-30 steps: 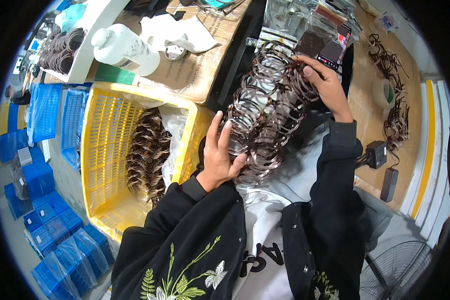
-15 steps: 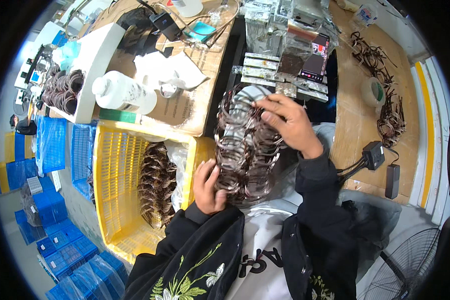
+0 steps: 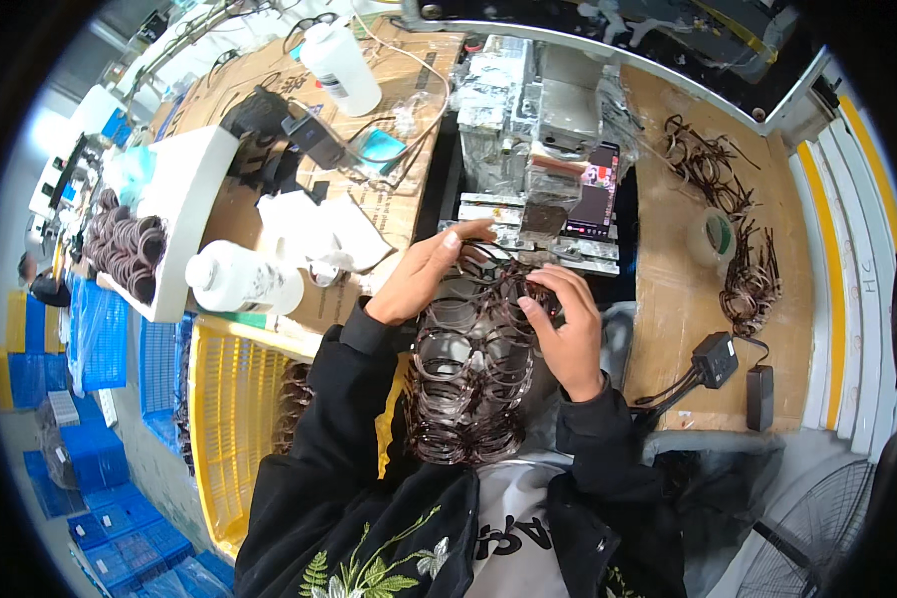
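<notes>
A row of dark brown eyeglass frames (image 3: 473, 369) is stacked in front of me, their round rims side by side. At the far end of that stack, my left hand (image 3: 424, 274) pinches the left side of an eyeglass frame (image 3: 498, 264) between thumb and fingers. Opposite it, my right hand (image 3: 570, 334) curls its thumb and fingers round the right side. Overlapping rims hide exactly how many frames lie between my hands. More frames (image 3: 294, 399) sit in the yellow basket (image 3: 237, 429) on my left, partly covered by my sleeve.
Beyond my hands stands a metal machine (image 3: 558, 130) with a phone (image 3: 595, 194) leaning on it. White bottles (image 3: 244, 279) and paper (image 3: 319, 229) occupy the left table. Loose brown frames (image 3: 752, 279), a tape roll (image 3: 711, 237) and a black adapter (image 3: 714, 361) lie right. A fan (image 3: 817, 528) stands lower right.
My left hand has gone from the near left side of the stack to its far end. My right hand has shifted nearer, and both now grip a frame. The view has tilted upward.
</notes>
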`<state>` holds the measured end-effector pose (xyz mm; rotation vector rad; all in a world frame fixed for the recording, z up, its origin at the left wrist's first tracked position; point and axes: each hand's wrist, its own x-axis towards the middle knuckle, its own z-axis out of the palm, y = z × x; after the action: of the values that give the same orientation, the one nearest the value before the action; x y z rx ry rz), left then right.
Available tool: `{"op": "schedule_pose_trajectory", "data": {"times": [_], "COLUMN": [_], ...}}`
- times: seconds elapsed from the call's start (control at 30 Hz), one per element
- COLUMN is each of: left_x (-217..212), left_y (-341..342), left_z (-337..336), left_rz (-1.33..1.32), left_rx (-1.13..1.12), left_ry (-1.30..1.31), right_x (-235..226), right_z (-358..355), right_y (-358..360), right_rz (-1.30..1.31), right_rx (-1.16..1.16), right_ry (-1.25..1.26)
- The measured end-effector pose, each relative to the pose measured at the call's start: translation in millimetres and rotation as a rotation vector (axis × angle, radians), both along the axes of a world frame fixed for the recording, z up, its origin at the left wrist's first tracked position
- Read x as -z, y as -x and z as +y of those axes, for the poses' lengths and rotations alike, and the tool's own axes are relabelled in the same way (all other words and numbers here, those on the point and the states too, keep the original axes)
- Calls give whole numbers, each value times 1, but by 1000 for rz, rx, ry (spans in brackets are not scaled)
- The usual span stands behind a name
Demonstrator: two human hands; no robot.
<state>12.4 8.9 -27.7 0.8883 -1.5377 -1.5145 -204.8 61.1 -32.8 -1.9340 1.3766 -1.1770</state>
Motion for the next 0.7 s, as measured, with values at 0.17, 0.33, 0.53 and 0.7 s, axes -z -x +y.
{"op": "schedule_pose_trajectory", "data": {"times": [0.17,0.33,0.53,0.7], "left_x": [4,17,23,23], "left_y": [3,11,25,27], "left_z": [-5,10,6,3], "left_rz": [-108,-50,-11,116], "left_rx": [-44,-92,4,10], "left_ry": [103,167,179,-163], "right_x": [-1,-22,-58,-59], "right_z": [-4,6,15,2], "right_y": [2,14,44,82], "right_rz": [-20,62,51,-188], "right_rx": [16,92,182,274], "right_ry": [-22,-26,2,130]}}
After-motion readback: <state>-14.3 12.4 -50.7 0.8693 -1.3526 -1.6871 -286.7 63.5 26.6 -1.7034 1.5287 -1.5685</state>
